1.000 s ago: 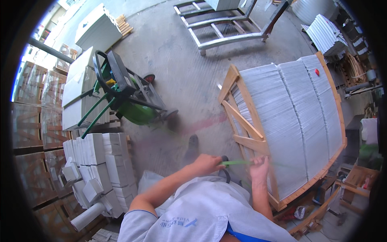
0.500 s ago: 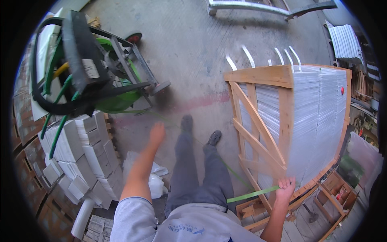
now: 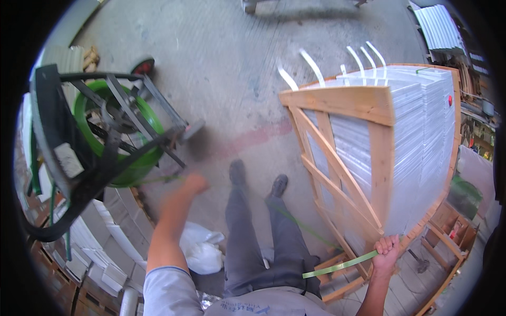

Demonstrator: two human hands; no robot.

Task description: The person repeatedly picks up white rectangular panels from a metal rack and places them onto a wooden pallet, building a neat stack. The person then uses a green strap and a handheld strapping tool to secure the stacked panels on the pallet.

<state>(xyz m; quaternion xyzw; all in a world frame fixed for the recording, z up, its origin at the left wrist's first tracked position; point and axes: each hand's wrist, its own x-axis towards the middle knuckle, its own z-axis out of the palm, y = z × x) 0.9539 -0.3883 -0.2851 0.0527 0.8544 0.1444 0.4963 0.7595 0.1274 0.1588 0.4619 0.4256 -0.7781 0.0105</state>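
My right hand (image 3: 387, 251) is closed around a green packing strap (image 3: 340, 266) beside the crate's near lower corner; the strap's short end hangs toward my waist. My left hand (image 3: 196, 183), blurred, is closed in front of the strap cart (image 3: 171, 131), where the strap from the green reel (image 3: 153, 113) meets it. Another stretch of strap crosses low by my right leg toward the crate's base. The wooden crate (image 3: 342, 102) stands to my right, packed with upright white-edged slabs (image 3: 408, 152). White strips stick up from its far side.
Wrapped white blocks (image 3: 113, 221) are stacked at left below the cart. White plastic bags (image 3: 203, 250) lie by my left leg. An open wooden frame (image 3: 443, 263) with a hammer-like tool (image 3: 419, 262) lies at lower right. A metal frame (image 3: 250, 6) stands at the far edge.
My left hand has moved slightly left and nearer to me. My right hand keeps its hold on the strap. The view has shifted, so the cart's green reel shows more fully.
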